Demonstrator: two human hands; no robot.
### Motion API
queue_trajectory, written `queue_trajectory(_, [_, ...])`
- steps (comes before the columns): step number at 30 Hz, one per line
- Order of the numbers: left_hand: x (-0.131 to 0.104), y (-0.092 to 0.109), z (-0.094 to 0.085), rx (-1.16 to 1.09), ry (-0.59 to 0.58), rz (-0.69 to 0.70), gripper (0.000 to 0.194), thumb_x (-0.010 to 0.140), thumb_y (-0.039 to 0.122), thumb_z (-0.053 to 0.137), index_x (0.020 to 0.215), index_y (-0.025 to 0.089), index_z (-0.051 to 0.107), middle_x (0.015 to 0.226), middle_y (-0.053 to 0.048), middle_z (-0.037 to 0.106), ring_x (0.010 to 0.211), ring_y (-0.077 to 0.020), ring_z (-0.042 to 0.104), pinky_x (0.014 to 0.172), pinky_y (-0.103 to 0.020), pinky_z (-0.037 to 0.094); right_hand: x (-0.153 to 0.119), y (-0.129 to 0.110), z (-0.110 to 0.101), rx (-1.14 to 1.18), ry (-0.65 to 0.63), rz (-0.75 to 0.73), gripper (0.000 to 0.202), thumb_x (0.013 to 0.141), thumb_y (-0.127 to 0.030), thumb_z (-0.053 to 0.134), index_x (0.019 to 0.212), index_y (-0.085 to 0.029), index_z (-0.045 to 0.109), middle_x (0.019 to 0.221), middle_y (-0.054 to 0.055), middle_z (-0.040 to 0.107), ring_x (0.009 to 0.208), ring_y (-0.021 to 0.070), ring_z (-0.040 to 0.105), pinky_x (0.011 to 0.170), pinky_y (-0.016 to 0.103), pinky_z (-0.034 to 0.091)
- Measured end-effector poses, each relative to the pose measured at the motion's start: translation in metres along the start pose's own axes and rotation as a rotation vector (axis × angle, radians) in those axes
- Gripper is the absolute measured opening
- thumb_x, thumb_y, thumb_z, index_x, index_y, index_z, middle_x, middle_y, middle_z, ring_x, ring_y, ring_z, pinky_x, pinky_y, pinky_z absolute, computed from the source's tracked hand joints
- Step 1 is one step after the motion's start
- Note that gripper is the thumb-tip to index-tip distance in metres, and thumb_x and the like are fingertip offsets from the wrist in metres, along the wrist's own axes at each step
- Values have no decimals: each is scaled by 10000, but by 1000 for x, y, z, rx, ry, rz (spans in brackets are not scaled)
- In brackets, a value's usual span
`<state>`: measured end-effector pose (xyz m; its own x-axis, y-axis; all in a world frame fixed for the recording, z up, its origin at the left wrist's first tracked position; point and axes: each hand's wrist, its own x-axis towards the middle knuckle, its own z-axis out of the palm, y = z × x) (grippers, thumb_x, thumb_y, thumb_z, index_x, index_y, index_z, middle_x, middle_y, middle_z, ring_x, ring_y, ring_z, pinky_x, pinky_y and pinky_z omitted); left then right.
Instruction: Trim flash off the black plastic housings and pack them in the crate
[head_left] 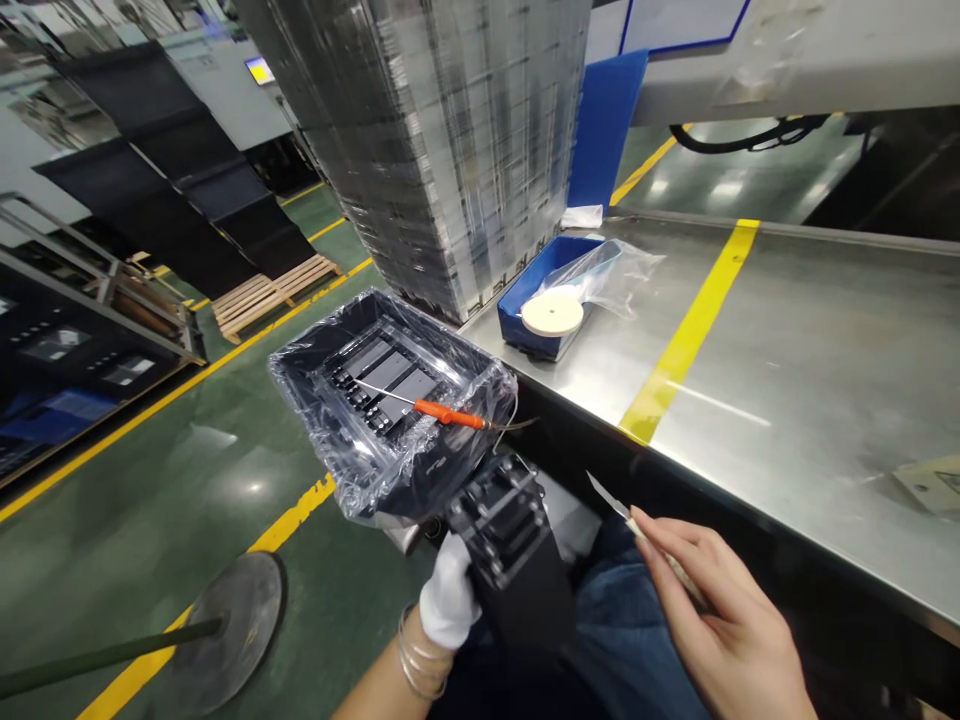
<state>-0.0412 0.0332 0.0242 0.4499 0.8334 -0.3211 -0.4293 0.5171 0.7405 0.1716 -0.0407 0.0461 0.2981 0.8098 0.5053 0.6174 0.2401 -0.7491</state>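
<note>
My left hand point(450, 592), in a white glove with bracelets at the wrist, grips the left side of a black plastic part point(517, 560) above my lap. The part has slots and small posts at its upper end. Bare, my right hand point(712, 600) pinches a thin knife point(613, 500) with a pale handle, its blade pointing up and left, apart from the black part. Beyond my left hand, a plastic-lined black bin point(367, 490) holds several similar dark parts point(382, 375). An orange-handled tool point(450, 414) with a thin metal shaft lies across the bin.
A metal table point(810, 370) with a yellow stripe point(690, 340) extends to the right. On its near left corner, a blue tray point(517, 310) bears a cream disc point(553, 312) and clear plastic. Behind stands a tall wrapped stack point(450, 140). A round floor base point(232, 630) is lower left.
</note>
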Motion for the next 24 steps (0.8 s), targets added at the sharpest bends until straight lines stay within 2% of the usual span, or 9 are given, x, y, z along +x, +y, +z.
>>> queue_trajectory(3, [-6,2,-1,438,-52,208,612,714,260,826,1308,241,680,1358,-83,655,1290,-326,552,1197,-399,317,5,-7,-1,57,-73,-74,263,951,-121,577,1167,-211,697,975,57,650,853,104,689,744,142,553])
queue_trajectory(5, [-9,8,6,737,-137,317,693,737,228,801,1401,207,603,1367,-126,636,1273,-343,564,1192,-416,323,5,-9,-2,62,-162,-120,327,950,-98,569,1240,-214,664,999,65,647,868,105,689,766,152,556])
queue_trajectory(9, [-12,18,12,957,-213,511,758,753,211,770,1470,168,526,1393,-170,612,1299,-356,560,1183,-410,334,5,-12,-7,-7,-129,-89,306,958,-121,568,1226,-230,670,978,52,647,860,92,686,778,134,542])
queue_trajectory(11, [-11,18,7,1031,-237,611,805,755,227,753,1507,175,473,1421,-171,592,1320,-354,548,1184,-409,335,5,-14,-11,-3,-150,-87,276,971,-158,560,1202,-239,686,975,46,657,868,84,690,780,114,533])
queue_trajectory(13, [-8,16,-3,1107,-317,687,911,728,296,755,1554,186,387,1449,-174,564,1331,-363,538,1177,-442,352,5,-14,-14,-12,-187,-82,268,973,-197,565,1199,-254,698,970,38,677,860,78,698,774,99,529])
queue_trajectory(16, [-3,15,-14,1135,-430,680,964,717,450,757,1562,221,354,1490,-160,526,1358,-362,515,1189,-470,348,4,-8,-16,5,-159,54,216,961,-292,593,1117,-266,742,962,39,723,851,107,719,775,128,546])
queue_trajectory(18, [-2,18,-14,1045,-501,600,913,754,557,729,1545,255,388,1484,-133,541,1355,-342,524,1197,-451,347,2,-3,-14,104,-193,245,253,957,-417,587,994,-242,766,844,38,732,683,116,688,633,152,548])
queue_trajectory(21, [-2,23,-8,877,-594,507,820,794,585,704,1516,299,441,1461,-91,574,1336,-318,549,1190,-419,358,2,-2,-8,294,-346,538,522,938,-628,525,751,-182,722,554,-3,553,450,81,439,405,173,367])
queue_trajectory(24, [-2,24,-4,836,-599,442,708,829,500,709,1476,297,505,1437,-83,600,1311,-306,567,1185,-417,360,7,-9,0,385,-442,600,703,895,-771,454,616,-156,649,489,-35,363,457,71,301,406,194,260])
